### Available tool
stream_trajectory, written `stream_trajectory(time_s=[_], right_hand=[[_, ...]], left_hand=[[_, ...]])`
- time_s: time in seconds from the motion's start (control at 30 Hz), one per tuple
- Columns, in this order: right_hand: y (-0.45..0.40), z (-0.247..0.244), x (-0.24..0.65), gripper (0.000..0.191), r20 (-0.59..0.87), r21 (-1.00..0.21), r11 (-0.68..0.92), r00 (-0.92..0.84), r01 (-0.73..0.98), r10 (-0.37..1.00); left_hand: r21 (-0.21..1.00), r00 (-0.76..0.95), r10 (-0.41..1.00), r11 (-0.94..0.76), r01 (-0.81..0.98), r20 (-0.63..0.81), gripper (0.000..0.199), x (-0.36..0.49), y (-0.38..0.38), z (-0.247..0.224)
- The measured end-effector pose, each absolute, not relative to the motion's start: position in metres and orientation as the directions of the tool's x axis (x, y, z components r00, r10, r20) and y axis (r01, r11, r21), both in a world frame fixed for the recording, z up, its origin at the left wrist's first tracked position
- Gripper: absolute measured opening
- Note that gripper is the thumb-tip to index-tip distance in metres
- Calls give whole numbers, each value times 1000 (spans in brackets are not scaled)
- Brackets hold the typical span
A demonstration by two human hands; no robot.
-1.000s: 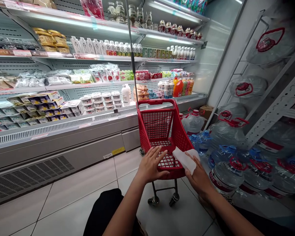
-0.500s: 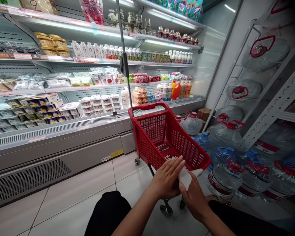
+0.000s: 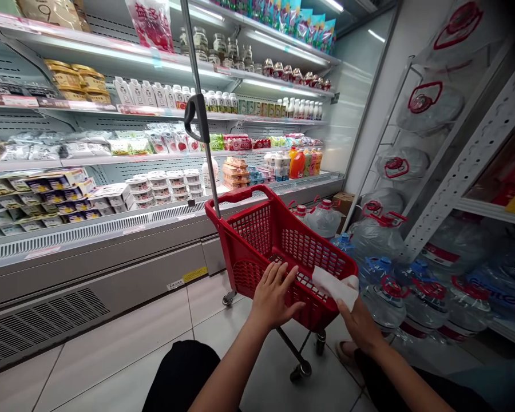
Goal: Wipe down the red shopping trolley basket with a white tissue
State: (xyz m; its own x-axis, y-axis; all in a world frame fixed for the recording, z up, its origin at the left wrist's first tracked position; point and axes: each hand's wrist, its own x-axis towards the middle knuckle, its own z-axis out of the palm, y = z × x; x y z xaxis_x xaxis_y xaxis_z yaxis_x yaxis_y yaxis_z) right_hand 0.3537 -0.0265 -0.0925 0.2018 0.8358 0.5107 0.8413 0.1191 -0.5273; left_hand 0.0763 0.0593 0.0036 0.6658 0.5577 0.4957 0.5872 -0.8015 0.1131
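A red plastic shopping basket cart point(image 3: 244, 246) on casters stands in front of me, with a tall metal pole and a black grip point(image 3: 197, 118) at its far left corner. My left hand point(image 3: 275, 294) is open over the near left rim, fingers spread and nothing in it. In my right hand point(image 3: 358, 317) is a folded white tissue point(image 3: 335, 287), pinched near the cart's near right corner. The tissue extends over the basket's near end. Through the holes and over the rim I see no goods inside the basket.
A refrigerated display case point(image 3: 154, 257) runs along the left and back, stocked with yogurt tubs point(image 3: 158, 186), cartons and bottles. At the right, large water bottles point(image 3: 384, 303) crowd the floor beside a white perforated shelf post point(image 3: 459, 171). Pale tiles point(image 3: 124, 349) cover the floor.
My hands, together around the tissue before, have moved apart. The left has come off it with fingers spread; the right keeps the tissue. The view has shifted, and the cart appears farther left.
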Motion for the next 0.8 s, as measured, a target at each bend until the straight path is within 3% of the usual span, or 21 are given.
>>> stream_trajectory(time_s=[0.2,0.43,0.67,0.8], right_hand=[[-14,-80,365,62,528,-521,74,254,850,810],[-12,-57,266,61,624,-383,191,100,904,775],[2,-66,289,55,605,-400,165,124,901,787],[7,-73,330,55,558,-397,86,166,914,813]], left_hand=[[68,687,508,-826,560,520,97,86,49,-5],[36,733,462,-856,515,498,101,93,35,2],[-94,675,491,-767,635,550,80,46,61,24],[-64,502,569,-618,784,652,66,13,72,42]])
